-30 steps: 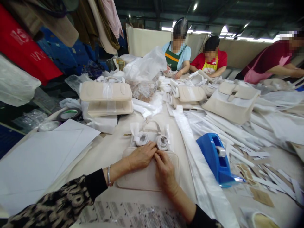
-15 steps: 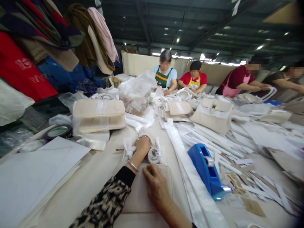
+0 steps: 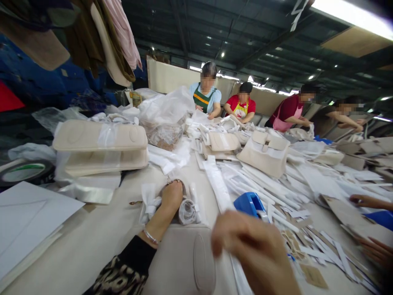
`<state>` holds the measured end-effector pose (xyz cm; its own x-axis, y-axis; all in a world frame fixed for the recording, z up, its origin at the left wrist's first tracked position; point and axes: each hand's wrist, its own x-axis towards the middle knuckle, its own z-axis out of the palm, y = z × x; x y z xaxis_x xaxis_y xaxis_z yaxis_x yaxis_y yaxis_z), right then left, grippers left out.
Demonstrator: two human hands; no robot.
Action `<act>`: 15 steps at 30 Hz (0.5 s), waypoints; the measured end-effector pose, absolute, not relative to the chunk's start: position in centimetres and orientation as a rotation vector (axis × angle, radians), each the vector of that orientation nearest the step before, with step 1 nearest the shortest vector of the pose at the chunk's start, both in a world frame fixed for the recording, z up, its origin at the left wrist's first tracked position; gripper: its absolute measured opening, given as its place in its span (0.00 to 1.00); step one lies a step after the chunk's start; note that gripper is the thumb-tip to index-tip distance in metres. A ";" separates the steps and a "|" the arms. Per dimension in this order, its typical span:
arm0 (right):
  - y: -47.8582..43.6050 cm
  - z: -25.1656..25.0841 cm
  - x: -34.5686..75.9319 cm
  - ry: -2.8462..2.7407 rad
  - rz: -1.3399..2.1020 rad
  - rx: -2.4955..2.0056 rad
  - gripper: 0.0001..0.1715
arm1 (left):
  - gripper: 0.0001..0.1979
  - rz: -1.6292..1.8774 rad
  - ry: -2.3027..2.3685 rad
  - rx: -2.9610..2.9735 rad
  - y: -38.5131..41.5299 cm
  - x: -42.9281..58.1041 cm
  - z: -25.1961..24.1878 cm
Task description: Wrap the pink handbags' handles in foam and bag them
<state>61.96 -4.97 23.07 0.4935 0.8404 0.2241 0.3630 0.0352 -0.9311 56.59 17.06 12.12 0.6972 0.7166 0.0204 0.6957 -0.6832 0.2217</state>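
A cream bag (image 3: 184, 254) lies flat in front of me, an oval outline on its panel. My left hand (image 3: 172, 197) reaches down into the dark gap at its far end, with the fingers hidden. White-wrapped parts flank that wrist: a tied bundle (image 3: 150, 205) on the left and a rolled one (image 3: 188, 211) on the right. Raised over the right edge of the bag, my right hand (image 3: 248, 246) is smeared by motion; its fingers look bent, and their grip is unclear. Behind it stands a blue tape dispenser (image 3: 248, 203), partly covered by the hand.
Wrapped cream bag pieces (image 3: 101, 141), black tape (image 3: 26, 172) and white sheets (image 3: 30, 225) lie left. White strips (image 3: 215, 180), a buckled bag (image 3: 264, 153) and paper scraps (image 3: 334, 250) are ahead and right. Another person's hand (image 3: 368, 200) shows at the right edge; several people work beyond.
My right hand has lifted off the bag and moved right, now in front of the dispenser. My left hand stays at the bag's far end. The camera view has shifted.
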 end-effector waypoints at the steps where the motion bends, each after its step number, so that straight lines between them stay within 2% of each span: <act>1: -2.4 22.1 63.9 -1.073 0.402 -1.724 0.13 | 0.18 0.157 1.130 2.709 17.1 56.6 12.0; 4: 4.8 18.6 69.5 -1.017 -0.007 -2.323 0.13 | 0.17 0.151 1.126 2.691 17.5 56.4 11.8; 6: 8.2 16.1 72.2 -0.993 -0.118 -2.458 0.18 | 0.16 0.145 1.127 2.681 17.7 56.3 11.7; 8: 10.2 13.7 73.6 -0.998 -0.158 -2.516 0.21 | 0.15 0.140 1.121 2.676 17.9 56.2 11.6; 11: 11.5 11.1 74.4 -0.996 -0.169 -2.599 0.13 | 0.15 0.130 1.105 2.670 18.1 56.1 11.4; 15: 11.8 10.1 75.8 -0.886 -0.123 -2.679 0.16 | 0.16 0.108 1.076 2.652 18.4 56.0 10.9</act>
<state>75.77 11.80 10.13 0.8044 0.5666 0.1787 0.5938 -0.7581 -0.2695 55.98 18.36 10.92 0.7204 0.6927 -0.0347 0.6721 -0.6848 0.2815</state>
